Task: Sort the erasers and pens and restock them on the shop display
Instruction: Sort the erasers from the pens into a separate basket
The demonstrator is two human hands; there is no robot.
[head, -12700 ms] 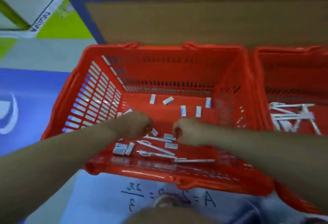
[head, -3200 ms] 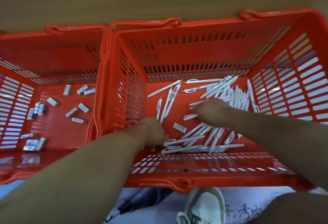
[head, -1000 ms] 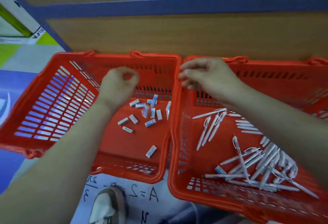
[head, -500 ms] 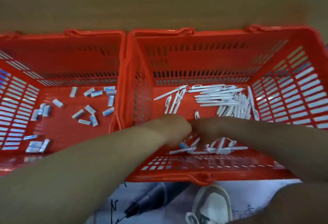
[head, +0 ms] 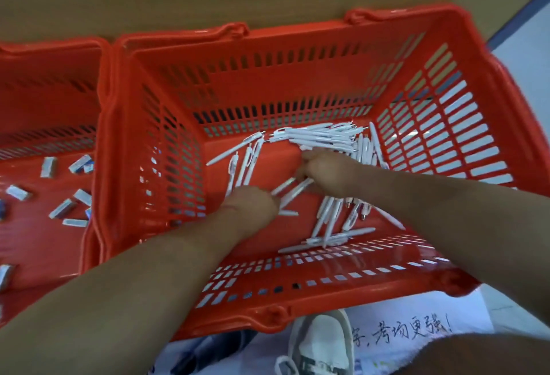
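Left basket (head: 44, 83): red slotted plastic, cut off by the left edge of the view, its rim touching the basket beside it.
Erasers (head: 48, 167): small white blocks, some with blue ends, lying loose and scattered on the floor of the left basket, at all angles, mostly apart from one another.
Right basket (head: 297, 83): the same red plastic, with both your forearms reaching into it over the near rim.
Your left hand (head: 253, 206): back towards the camera, low on the basket floor left of centre, fingers curled down among the loose pens. You cannot tell from here whether they hold anything.
Pens (head: 315, 139): slim white click pens, all in the right basket. One bundle lies along the far wall, a few lie slanted at the left, and a crossed heap lies near the front wall.
Your right hand (head: 330, 174): just right of the left hand, knuckles up, fingers bent under. Two pens stick out from beneath the thumb, but whether they are pinched cannot be told.
Shoe (head: 323, 342): white, below the right basket's near rim.
Floor sheet (head: 387, 312): pale, with dark handwriting, right of the shoe.
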